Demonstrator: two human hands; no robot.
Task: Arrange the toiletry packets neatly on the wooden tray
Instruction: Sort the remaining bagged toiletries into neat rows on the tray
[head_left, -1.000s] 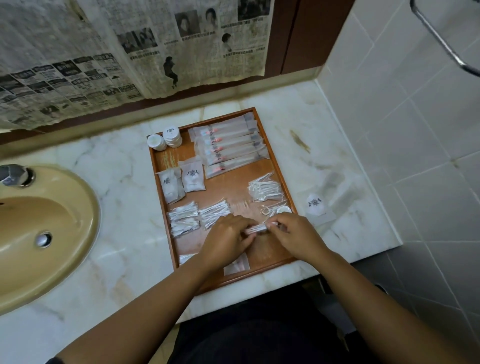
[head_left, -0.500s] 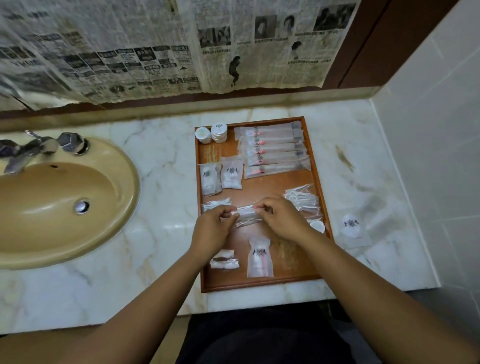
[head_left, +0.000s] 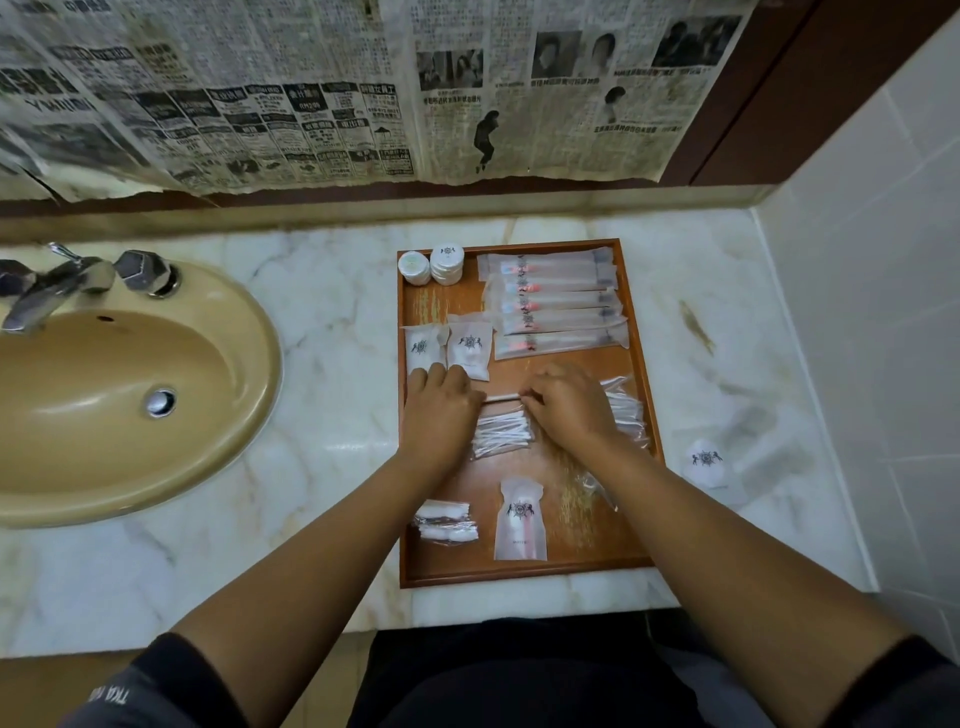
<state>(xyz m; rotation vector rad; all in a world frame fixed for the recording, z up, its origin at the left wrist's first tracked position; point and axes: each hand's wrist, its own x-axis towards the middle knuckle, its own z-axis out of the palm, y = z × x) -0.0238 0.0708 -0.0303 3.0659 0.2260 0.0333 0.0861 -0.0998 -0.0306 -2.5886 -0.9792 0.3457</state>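
Wooden tray lies on the counter right of the sink. Its goods are grouped by kind, which I judge explains the present hold. Left hand hovers palm down, wrist straight, fingers curled under. It seems to pinch the left end of a thin swab packet, though its fingertips are hidden, so that pinch is a judgement. Just beyond its knuckles lie two sachets. The packet spans the gap between the hands and is held level, likely so it can be squared and laid parallel with the swab pile just nearer than the grip. Right hand, also palm down with fingers bent, pinches the packet's right end. More swabs lie beneath and right of it. Well right of the grip, one pouch rests off the tray on the counter.
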